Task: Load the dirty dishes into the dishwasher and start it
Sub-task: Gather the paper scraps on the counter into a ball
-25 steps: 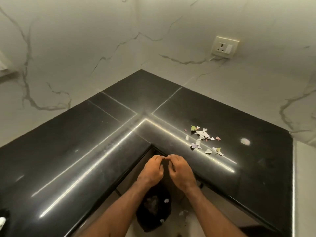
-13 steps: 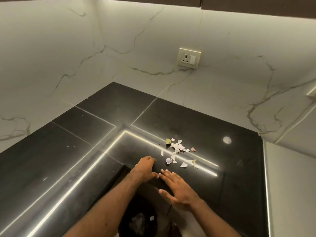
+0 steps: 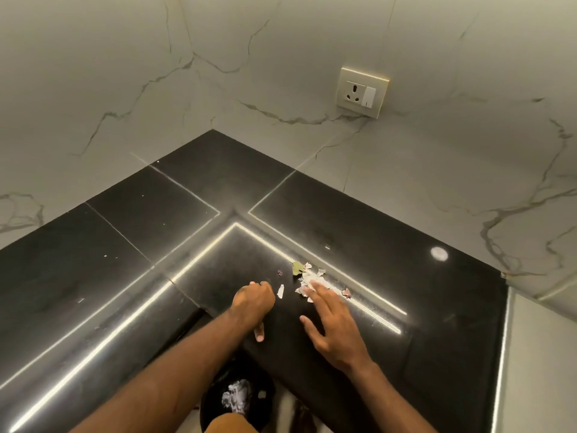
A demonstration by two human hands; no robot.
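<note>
**Sweeping scraps off the desk corner**

No dishes or dishwasher show in this view, so this looks like a clean-up step. The right hand (image 3: 332,326) lies flat, fingers straight and spread, with its tips on the scraps (image 3: 312,281) right of centre on the black desk (image 3: 125,260). The left hand (image 3: 254,300) is curled in a loose fist just left of them, with nothing visible in it. Best, I judge, to keep the right palm low and draw the heap in one stroke to the desk edge above the bin (image 3: 237,398) at lower centre.
</note>
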